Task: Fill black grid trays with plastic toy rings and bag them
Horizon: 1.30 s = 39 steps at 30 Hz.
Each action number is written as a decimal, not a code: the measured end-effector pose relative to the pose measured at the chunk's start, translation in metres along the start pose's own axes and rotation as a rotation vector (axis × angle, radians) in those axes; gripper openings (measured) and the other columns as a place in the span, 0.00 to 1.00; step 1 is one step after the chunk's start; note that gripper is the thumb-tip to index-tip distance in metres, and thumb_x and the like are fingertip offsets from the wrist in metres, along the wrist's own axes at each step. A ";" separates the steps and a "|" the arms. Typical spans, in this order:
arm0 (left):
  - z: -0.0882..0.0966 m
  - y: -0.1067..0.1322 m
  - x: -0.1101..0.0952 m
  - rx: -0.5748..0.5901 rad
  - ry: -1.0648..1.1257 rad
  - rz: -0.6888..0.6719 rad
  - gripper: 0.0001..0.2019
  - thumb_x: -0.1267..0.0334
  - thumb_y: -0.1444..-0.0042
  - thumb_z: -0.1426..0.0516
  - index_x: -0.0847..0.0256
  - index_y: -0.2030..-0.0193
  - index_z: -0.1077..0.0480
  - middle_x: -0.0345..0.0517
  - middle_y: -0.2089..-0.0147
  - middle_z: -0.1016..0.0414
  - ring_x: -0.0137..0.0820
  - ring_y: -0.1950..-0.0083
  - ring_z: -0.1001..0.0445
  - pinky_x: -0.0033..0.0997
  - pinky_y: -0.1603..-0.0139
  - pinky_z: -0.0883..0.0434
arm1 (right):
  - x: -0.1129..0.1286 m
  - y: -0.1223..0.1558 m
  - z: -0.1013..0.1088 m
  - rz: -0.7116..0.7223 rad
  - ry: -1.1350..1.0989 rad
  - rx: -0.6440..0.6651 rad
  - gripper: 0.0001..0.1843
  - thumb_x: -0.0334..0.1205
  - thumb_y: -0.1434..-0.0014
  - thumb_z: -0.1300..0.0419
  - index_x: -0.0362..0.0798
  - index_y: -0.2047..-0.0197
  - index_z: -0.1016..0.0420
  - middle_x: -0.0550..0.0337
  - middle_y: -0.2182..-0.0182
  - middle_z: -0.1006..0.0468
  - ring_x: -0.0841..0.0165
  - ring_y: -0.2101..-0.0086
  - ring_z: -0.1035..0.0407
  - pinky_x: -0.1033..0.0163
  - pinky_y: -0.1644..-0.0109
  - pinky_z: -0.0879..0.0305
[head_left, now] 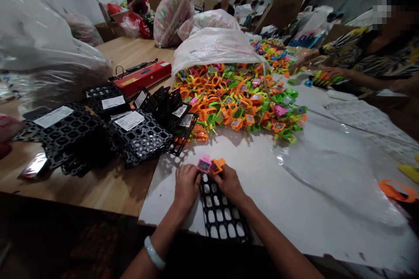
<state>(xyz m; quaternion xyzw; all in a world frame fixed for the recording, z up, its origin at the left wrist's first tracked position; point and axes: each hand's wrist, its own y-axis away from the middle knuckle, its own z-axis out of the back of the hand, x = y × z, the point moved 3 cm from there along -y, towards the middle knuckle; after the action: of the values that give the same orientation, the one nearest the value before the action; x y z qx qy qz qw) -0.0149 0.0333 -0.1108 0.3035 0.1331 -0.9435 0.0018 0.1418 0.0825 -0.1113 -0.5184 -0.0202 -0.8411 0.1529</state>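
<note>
A black plastic grid tray (pixel 218 223) lies on the white board in front of me, its near end at the edge. At its far end my left hand (pixel 186 185) has its fingers closed on a pink toy watch (pixel 204 164). My right hand (pixel 231 186) grips an orange toy watch (pixel 216 166) right beside the pink one. Both square, printed watch faces point up towards me. The straps are partly hidden by my fingers and the tray. Beyond my hands spreads a heap of orange, green and pink toy watches (pixel 229 104).
Stacked black grid trays (pixel 144 133) with white labels stand at left, before a long red box (pixel 144 79). A white plastic bag (pixel 216 45) backs the heap. Clear plastic film (pixel 330 174) and an orange strap (pixel 397 191) lie at right. A co-worker's hands (pixel 330 74) work at far right.
</note>
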 end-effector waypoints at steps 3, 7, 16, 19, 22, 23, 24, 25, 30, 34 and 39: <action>0.000 0.001 0.000 0.008 -0.001 0.011 0.05 0.69 0.39 0.44 0.58 0.61 0.28 0.45 0.58 0.24 0.37 0.55 0.30 0.38 0.52 0.36 | -0.003 0.003 -0.001 0.039 0.029 0.019 0.09 0.46 0.43 0.42 0.50 0.64 0.28 0.61 0.73 0.26 0.67 0.73 0.33 0.64 0.70 0.35; 0.001 0.001 0.000 0.015 0.001 0.026 0.05 0.70 0.39 0.45 0.58 0.60 0.28 0.45 0.58 0.24 0.38 0.54 0.31 0.39 0.53 0.36 | -0.003 0.003 0.000 0.071 0.046 0.054 0.07 0.45 0.41 0.43 0.51 0.65 0.29 0.60 0.72 0.26 0.66 0.72 0.32 0.62 0.68 0.34; -0.001 0.000 -0.001 0.014 -0.011 -0.032 0.06 0.68 0.38 0.44 0.58 0.57 0.27 0.45 0.56 0.23 0.38 0.55 0.30 0.39 0.54 0.36 | 0.015 -0.011 0.004 0.162 0.051 0.220 0.07 0.42 0.40 0.45 0.50 0.59 0.29 0.57 0.65 0.22 0.64 0.66 0.28 0.61 0.61 0.31; -0.001 0.001 -0.002 0.000 -0.019 -0.045 0.06 0.69 0.38 0.45 0.58 0.58 0.27 0.46 0.58 0.23 0.38 0.56 0.30 0.39 0.54 0.36 | 0.015 -0.007 0.001 0.141 0.023 0.158 0.09 0.44 0.40 0.43 0.50 0.57 0.29 0.56 0.63 0.21 0.63 0.64 0.28 0.60 0.60 0.30; -0.003 0.002 -0.002 -0.004 -0.021 -0.058 0.06 0.68 0.37 0.45 0.58 0.57 0.27 0.46 0.57 0.23 0.37 0.56 0.30 0.39 0.54 0.36 | 0.015 -0.003 0.000 0.122 0.035 0.125 0.07 0.41 0.38 0.46 0.50 0.60 0.29 0.56 0.65 0.22 0.63 0.65 0.28 0.60 0.61 0.31; -0.003 0.002 -0.003 -0.005 -0.021 -0.059 0.06 0.68 0.37 0.45 0.58 0.57 0.27 0.46 0.57 0.23 0.37 0.56 0.30 0.39 0.54 0.36 | 0.015 -0.004 0.001 0.121 0.044 0.134 0.06 0.40 0.38 0.46 0.50 0.60 0.29 0.56 0.65 0.22 0.63 0.65 0.28 0.60 0.61 0.31; -0.003 0.002 -0.003 -0.008 -0.019 -0.058 0.06 0.69 0.37 0.45 0.58 0.57 0.27 0.46 0.57 0.23 0.37 0.56 0.30 0.39 0.54 0.35 | 0.016 -0.005 0.003 0.122 0.050 0.162 0.06 0.40 0.38 0.46 0.51 0.61 0.29 0.56 0.66 0.22 0.63 0.65 0.28 0.60 0.61 0.31; -0.003 0.002 -0.004 -0.011 -0.016 -0.056 0.06 0.69 0.38 0.45 0.58 0.57 0.27 0.46 0.57 0.23 0.37 0.56 0.30 0.38 0.54 0.35 | 0.015 -0.009 0.005 0.125 0.048 0.213 0.06 0.41 0.38 0.46 0.50 0.61 0.29 0.57 0.66 0.22 0.63 0.65 0.28 0.61 0.61 0.31; 0.004 0.003 0.004 -0.051 -0.004 -0.031 0.07 0.70 0.38 0.46 0.58 0.59 0.27 0.47 0.60 0.23 0.38 0.57 0.28 0.39 0.55 0.33 | 0.018 -0.055 0.021 0.203 0.124 0.358 0.08 0.38 0.39 0.47 0.50 0.60 0.27 0.59 0.66 0.23 0.64 0.65 0.29 0.60 0.59 0.31; 0.017 0.002 0.022 -0.069 -0.001 -0.017 0.08 0.68 0.38 0.46 0.57 0.58 0.26 0.47 0.56 0.23 0.38 0.54 0.26 0.39 0.54 0.30 | 0.032 -0.119 0.018 0.360 0.459 0.028 0.22 0.36 0.42 0.42 0.47 0.44 0.30 0.43 0.42 0.31 0.53 0.41 0.38 0.45 0.39 0.42; 0.044 -0.009 0.024 -0.175 -0.074 0.037 0.12 0.60 0.34 0.49 0.61 0.53 0.27 0.54 0.54 0.24 0.38 0.53 0.24 0.39 0.52 0.27 | 0.036 -0.159 -0.015 0.347 0.704 0.064 0.39 0.43 0.48 0.33 0.43 0.35 0.39 0.40 0.36 0.35 0.48 0.34 0.50 0.40 0.33 0.56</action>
<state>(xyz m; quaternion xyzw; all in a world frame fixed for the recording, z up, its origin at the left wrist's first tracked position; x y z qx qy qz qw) -0.0601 0.0331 -0.0880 0.2695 0.2090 -0.9387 0.0507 0.0700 0.2229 -0.0666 -0.1889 0.0953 -0.9281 0.3065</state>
